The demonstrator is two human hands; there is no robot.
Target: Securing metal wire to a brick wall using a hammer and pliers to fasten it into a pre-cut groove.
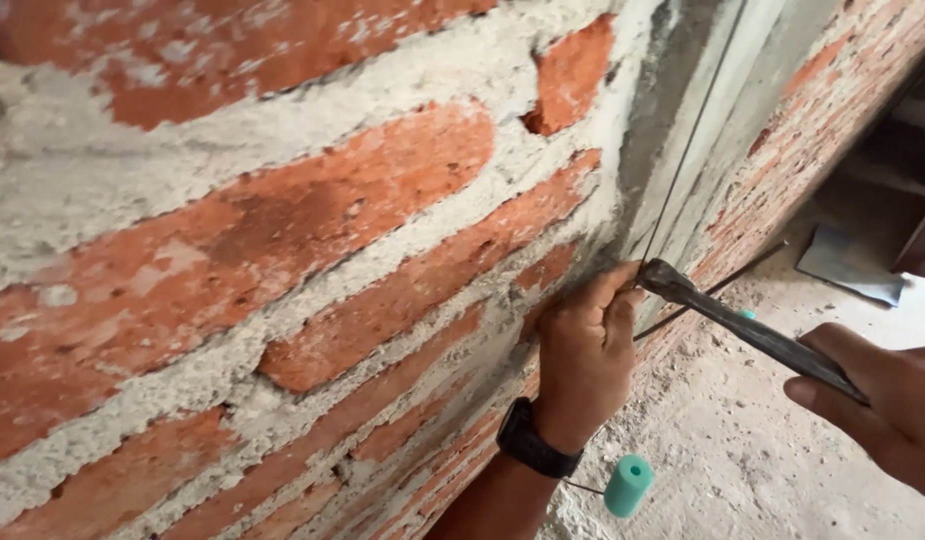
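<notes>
A thin taut string runs down along the grey mortar edge of the brick wall, and the left hand meets it low down, thumb and fingertips pinched together where the string ends against the wall. What exactly sits between those fingertips is too small to make out. Touching that same spot is the head of one dark metal tool, a flat, worn bar that slants down to the right into the right hand. That hand's fingers are curled around the handle, and the hand itself is cut off by the right edge of the view.

One black wristwatch sits on the left wrist. Just beneath it, near the floor, lies one teal spool with a thin line trailing from it toward the arm. A second small teal bit shows just behind the tool, mostly hidden. A dark thin rod leans off to the right along the wall's foot.

Farther right, on the dusty concrete floor, lies one grey sheet, and beyond it some dark wooden framing, cut off and shadowed.
</notes>
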